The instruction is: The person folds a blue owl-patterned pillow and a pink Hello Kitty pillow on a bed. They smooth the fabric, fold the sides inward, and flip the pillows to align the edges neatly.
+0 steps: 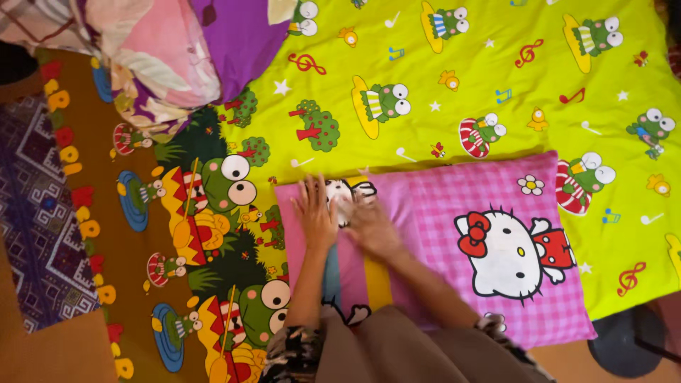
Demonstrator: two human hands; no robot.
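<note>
Both hands lie flat, palms down, fingers spread, on the left part of a pink pillow (pixel 440 241); neither grips anything. Left hand (pixel 313 213) presses near the pillow's left edge, fingers pointing toward the top of the view. Right hand (pixel 369 223) sits just beside it, touching or nearly touching the left; motion blur over the fingers, so exact contact cannot be told. Pillow: pink check case with a white cartoon cat wearing a red bow (pixel 505 254), plus a yellow and blue stripe (pixel 377 284) running under the forearms. It lies on a bed, resting on a lime-green sheet (pixel 454 78) printed with cartoon frogs, music notes and stars. Left of the pillow the sheet's print turns dark green and brown, with larger frogs (pixel 227 184). A bundle of pink and purple floral bedding (pixel 170 57) sits at upper left, well apart from the hands. Patterned dark mat (pixel 35 206) at far left edge.
</note>
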